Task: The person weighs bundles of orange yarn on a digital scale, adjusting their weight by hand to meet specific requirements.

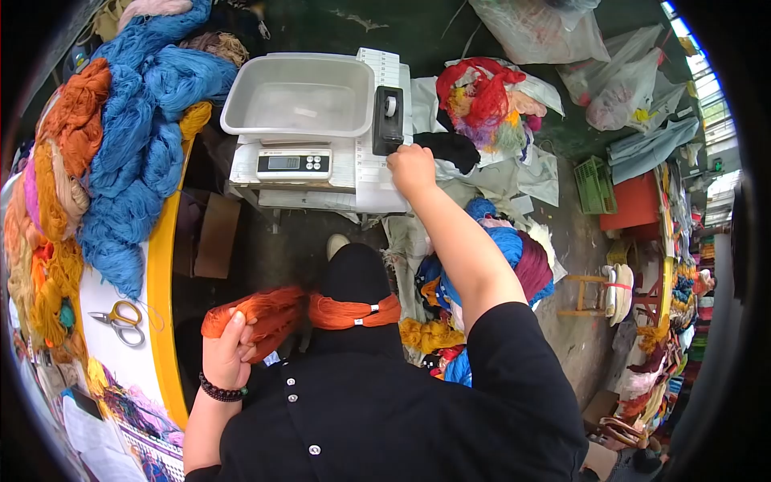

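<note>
My left hand (231, 345) is closed around a loose hank of orange-red yarn (277, 315), held out left of my lap. Across my thigh lies an orange-red yarn skein (337, 313) with two small white tags on it. My right hand (412, 169) reaches forward, fingers curled, at the right edge of the sheets of printed labels (376, 186). Just beyond its fingertips stands a black tape dispenser (389, 132); whatever the fingers pinch is hidden. Left of the dispenser, a digital scale (294, 164) carries a translucent plastic tub (233, 120).
A yellow-edged table (165, 321) on the left bears heaped blue yarn (128, 161) and scissors (122, 323). More coloured yarn (506, 241) is piled at my right. Plastic bags (538, 32), a green crate (594, 185) and a wooden stool (585, 296) stand farther right.
</note>
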The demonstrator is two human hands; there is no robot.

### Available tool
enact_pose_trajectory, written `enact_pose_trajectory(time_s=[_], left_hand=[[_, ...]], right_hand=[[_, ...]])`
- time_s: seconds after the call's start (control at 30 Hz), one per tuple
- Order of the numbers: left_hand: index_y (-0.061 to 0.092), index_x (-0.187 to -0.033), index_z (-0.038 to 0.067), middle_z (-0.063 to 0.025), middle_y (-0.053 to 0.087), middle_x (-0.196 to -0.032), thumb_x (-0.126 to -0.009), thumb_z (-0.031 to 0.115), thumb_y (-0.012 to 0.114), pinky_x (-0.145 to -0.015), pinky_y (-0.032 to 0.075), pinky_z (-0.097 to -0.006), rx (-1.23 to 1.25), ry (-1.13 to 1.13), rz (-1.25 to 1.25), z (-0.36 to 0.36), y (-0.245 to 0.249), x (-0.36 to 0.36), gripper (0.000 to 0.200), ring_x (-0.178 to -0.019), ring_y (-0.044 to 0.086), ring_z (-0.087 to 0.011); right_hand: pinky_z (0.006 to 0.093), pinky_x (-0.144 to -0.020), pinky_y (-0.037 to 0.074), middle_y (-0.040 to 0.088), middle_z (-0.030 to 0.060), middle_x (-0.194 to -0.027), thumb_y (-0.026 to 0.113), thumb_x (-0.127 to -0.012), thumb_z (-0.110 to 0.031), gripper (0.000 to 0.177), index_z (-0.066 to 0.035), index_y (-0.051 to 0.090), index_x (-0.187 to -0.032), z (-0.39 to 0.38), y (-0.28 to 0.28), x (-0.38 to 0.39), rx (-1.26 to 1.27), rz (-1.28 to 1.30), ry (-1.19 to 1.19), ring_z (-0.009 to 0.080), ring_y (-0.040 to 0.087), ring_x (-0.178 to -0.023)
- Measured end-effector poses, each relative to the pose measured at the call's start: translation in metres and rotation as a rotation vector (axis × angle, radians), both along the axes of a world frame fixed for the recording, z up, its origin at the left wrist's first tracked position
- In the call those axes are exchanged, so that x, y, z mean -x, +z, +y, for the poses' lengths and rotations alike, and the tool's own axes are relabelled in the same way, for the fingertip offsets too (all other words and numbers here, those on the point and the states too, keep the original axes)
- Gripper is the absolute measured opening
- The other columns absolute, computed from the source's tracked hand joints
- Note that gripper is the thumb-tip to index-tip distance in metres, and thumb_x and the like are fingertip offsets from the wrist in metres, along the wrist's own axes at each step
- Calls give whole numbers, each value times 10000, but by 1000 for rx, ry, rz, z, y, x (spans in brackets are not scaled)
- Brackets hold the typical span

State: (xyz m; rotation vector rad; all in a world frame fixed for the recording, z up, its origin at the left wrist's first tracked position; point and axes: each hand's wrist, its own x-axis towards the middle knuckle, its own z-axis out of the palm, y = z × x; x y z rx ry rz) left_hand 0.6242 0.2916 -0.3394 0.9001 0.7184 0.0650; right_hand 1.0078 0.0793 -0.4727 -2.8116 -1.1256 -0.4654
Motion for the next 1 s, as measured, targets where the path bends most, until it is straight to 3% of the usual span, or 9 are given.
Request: enact_pose_trajectory(time_s=[0.33,0.4,0.5,0.57,0.63,0.73,0.87,0.97,1.0], left_hand=[[581,-920,36,35,465,-643,-922,169,568,-419,234,-167,-58,35,14,1,5,7,134,-463,313,-17],[582,-919,33,38,457,-626,-930,163,552,-418,235,-173,-131,-6,-43,2,7,6,135,-460,316,-20],[582,-909,2,18,500,-643,-943,176,530,-414,233,-181,-161,-1,-137,-2,16,5,185,-447,314,-14],[582,-899,-2,22,499,-632,-889,124,535,-415,232,-184,-95,-39,-206,0,22,9,134,-435,299,-13],[581,-865,13,28,502,-621,-824,73,529,-421,226,-186,-75,-55,-241,-1,27,15,90,-439,307,-11],[590,-863,27,30,511,-631,-836,88,538,-426,228,-183,-143,-36,-205,-8,31,25,85,-446,320,-9],[608,-907,33,31,539,-666,-894,104,538,-507,339,-191,-343,-106,-186,-8,32,39,101,-549,441,-33],[616,-901,21,30,554,-679,-911,104,535,-561,390,-207,-430,-198,-219,-6,46,47,117,-611,491,-50],[616,-901,21,30,554,-679,-911,104,535,-561,390,-207,-429,-199,-221,-3,48,49,117,-611,491,-50]], right_hand=[[418,-669,411,601,45,-756,654,-693,-158,47,-120,676,-676,19,44,48,-292,-62,60,263,561,-794],[409,-734,446,622,65,-803,666,-712,-130,43,-88,667,-704,38,76,101,-535,286,243,276,579,-864],[292,-874,445,567,66,-1153,649,-832,-75,75,-34,660,-894,56,129,199,-894,1442,401,138,551,-1015],[269,-882,444,520,60,-1220,641,-837,-36,103,-31,647,-940,64,147,239,-921,1670,518,120,533,-1057],[277,-891,441,521,65,-1214,659,-827,-44,114,-37,648,-940,71,159,266,-957,1710,516,132,512,-1098],[266,-857,453,535,80,-1210,682,-808,-53,178,-37,637,-980,78,151,276,-845,1232,603,134,542,-1045],[274,-828,467,561,83,-1172,661,-833,-72,275,-33,600,-1098,77,152,285,-779,1132,651,135,571,-968],[272,-795,474,616,82,-1028,575,-900,-100,466,-19,414,-1330,74,172,288,-561,1360,717,110,575,-920],[294,-765,485,631,99,-959,581,-900,-126,371,-14,494,-1242,75,173,293,-590,1244,733,166,609,-872]])
